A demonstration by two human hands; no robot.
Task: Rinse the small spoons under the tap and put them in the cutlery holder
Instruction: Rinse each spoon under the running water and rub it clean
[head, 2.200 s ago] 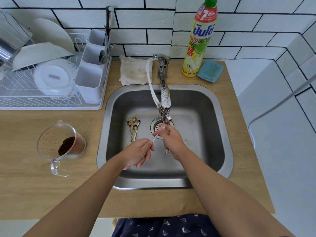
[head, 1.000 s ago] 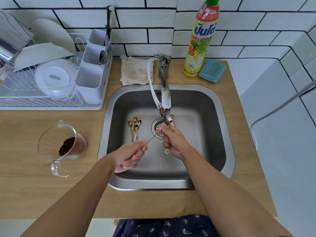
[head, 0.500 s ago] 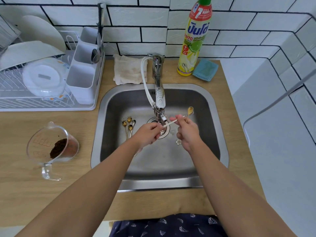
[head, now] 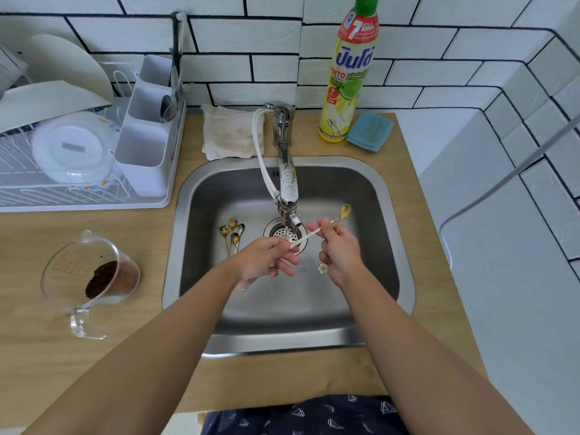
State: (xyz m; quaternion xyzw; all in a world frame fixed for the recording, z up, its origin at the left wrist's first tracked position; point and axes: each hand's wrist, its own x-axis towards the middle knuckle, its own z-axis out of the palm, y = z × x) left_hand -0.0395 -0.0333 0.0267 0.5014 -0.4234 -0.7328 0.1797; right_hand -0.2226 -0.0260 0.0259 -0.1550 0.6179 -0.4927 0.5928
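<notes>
Over the steel sink (head: 389, 215), my left hand (head: 266, 260) pinches a white-handled small spoon (head: 306, 238) that slants up to the right, just below the tap spout (head: 287, 183). Its far end reaches the fingertips of my right hand (head: 340, 251). That hand grips a gold spoon (head: 344, 211) with the bowl up and a flower-shaped end hanging below the palm. Several more gold spoons (head: 232, 235) lie on the sink floor, left of the drain. The white cutlery holder (head: 147, 142) stands on the dish rack at the left and has cutlery in a back compartment.
A dish rack (head: 62, 189) with plates and a lid fills the left counter. A clear measuring cup (head: 91, 277) with brown powder sits left of the sink. Behind the sink are a folded cloth (head: 229, 133), a dish soap bottle (head: 348, 73) and a blue sponge (head: 370, 131).
My right hand has moved right, out from under the spout, and raised the gold spoon upright. My left hand has come up and right with the white-handled spoon.
</notes>
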